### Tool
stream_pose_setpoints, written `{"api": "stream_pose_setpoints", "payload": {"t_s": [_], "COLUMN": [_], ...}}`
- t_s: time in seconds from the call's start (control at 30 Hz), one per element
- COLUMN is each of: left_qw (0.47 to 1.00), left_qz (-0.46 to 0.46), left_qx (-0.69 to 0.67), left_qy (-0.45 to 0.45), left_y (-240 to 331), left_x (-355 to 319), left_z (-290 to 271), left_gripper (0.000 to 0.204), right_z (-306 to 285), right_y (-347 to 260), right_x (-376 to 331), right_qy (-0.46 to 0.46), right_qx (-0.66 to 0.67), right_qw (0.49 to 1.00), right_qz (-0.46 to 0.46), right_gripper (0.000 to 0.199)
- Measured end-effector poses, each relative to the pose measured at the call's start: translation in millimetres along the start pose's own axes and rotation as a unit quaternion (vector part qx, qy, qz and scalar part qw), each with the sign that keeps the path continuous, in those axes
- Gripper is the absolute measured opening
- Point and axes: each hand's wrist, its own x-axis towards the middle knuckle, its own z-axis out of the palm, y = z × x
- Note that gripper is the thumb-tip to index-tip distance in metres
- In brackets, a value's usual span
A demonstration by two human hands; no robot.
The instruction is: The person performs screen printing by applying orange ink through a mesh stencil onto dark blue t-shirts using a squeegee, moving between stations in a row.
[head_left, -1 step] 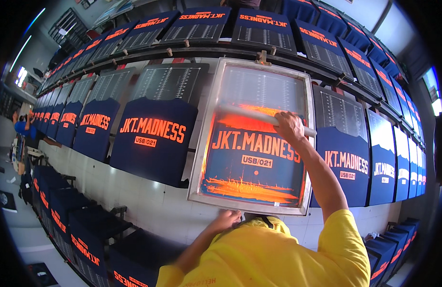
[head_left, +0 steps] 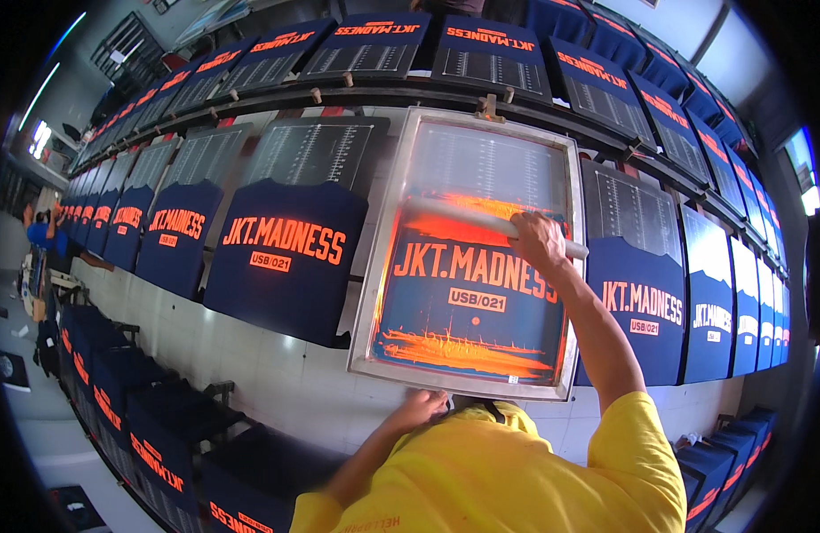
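In front of me a metal-framed printing screen [head_left: 389,240] lies over a platen. Orange ink [head_left: 472,351] is smeared across its near end, with more along the squeegee. Block lettering shows orange through the dark blue mesh. My right hand [head_left: 541,242] is closed around the long pale squeegee [head_left: 468,218], which lies slightly slanted across the screen above the lettering. Just below the screen's near edge, my left hand [head_left: 419,409] has its fingers curled in. Whatever those fingers may hold is hidden.
Printed navy shirts lie on platens on both sides, including one shirt [head_left: 286,306] at left and another [head_left: 636,346] at right. A rail [head_left: 410,91] with pegs runs behind the screen. More shirts [head_left: 152,435] line the lower left. Another person [head_left: 44,233] stands far left.
My right hand and the squeegee have shifted very slightly toward me. The screen and my left hand stay in place.
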Motion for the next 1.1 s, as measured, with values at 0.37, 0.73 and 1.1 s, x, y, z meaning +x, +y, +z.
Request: {"api": "stream_pose_setpoints", "payload": {"t_s": [0.37,0.73,1.1], "left_qw": [1.0,0.999,1.0], "left_qz": [-0.013,-0.025,0.011], "left_qx": [0.003,0.041,-0.007], "left_qy": [-0.005,0.019,-0.002], "left_y": [-17,-16,-13], "left_x": [7,5,7], "left_z": [-5,-8,-4], "left_gripper": [0.041,0.036,0.042], "right_z": [-20,-52,-24], "right_y": [-7,-1,-9], "right_x": [22,28,-6], "right_qy": [-0.097,-0.126,-0.031], "right_qx": [0.017,0.048,0.034], "right_qw": [0.995,0.987,0.999], "right_qz": [0.027,0.083,-0.02], "right_gripper": [0.019,0.028,0.021]}}
